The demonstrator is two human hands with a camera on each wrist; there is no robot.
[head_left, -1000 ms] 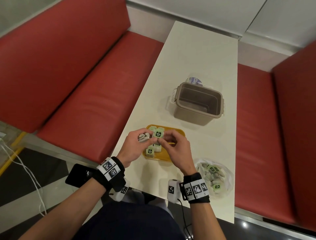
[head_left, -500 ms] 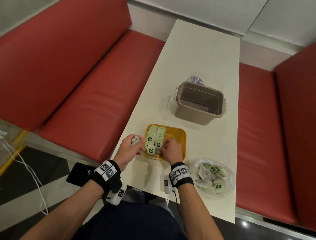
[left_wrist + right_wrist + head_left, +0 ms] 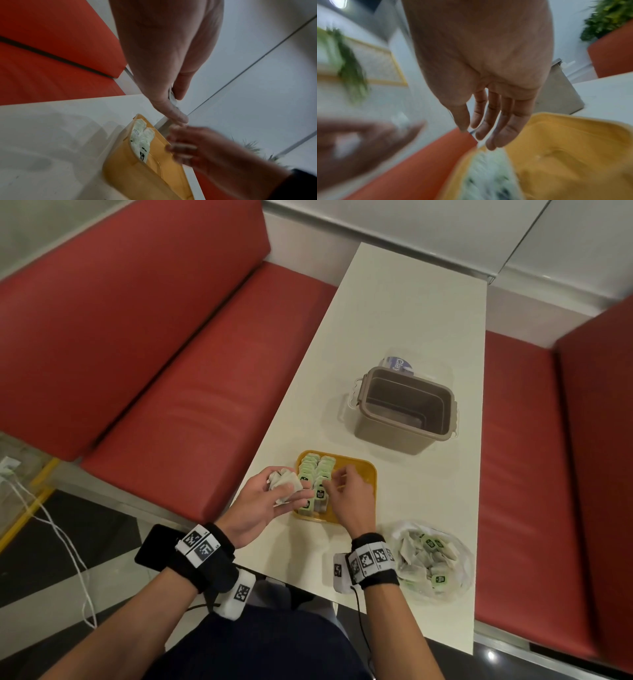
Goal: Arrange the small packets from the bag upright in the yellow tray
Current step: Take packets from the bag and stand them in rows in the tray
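A yellow tray [image 3: 359,474] sits near the table's front edge, with two rows of green-tagged packets [image 3: 317,481] upright along its left side. My left hand [image 3: 291,491] lies palm-up just left of the tray and grips a small bunch of white packets [image 3: 282,482] under the thumb. In the left wrist view the thumb presses a packet [image 3: 172,97] against the fingers. My right hand [image 3: 330,482] hovers over the near end of the rows, fingers relaxed and holding nothing; the right wrist view shows its fingers [image 3: 488,121] straight above the tray [image 3: 573,148].
A clear bag [image 3: 431,559] with several loose packets lies at the table's front right corner. A taupe plastic bin [image 3: 404,409] stands open behind the tray, with its lid beneath it. Red bench seats flank the narrow white table [image 3: 394,313].
My right hand carried a packet down into the tray's rows, let it go and lifted off. My left hand swung in toward the tray with its bunch of packets.
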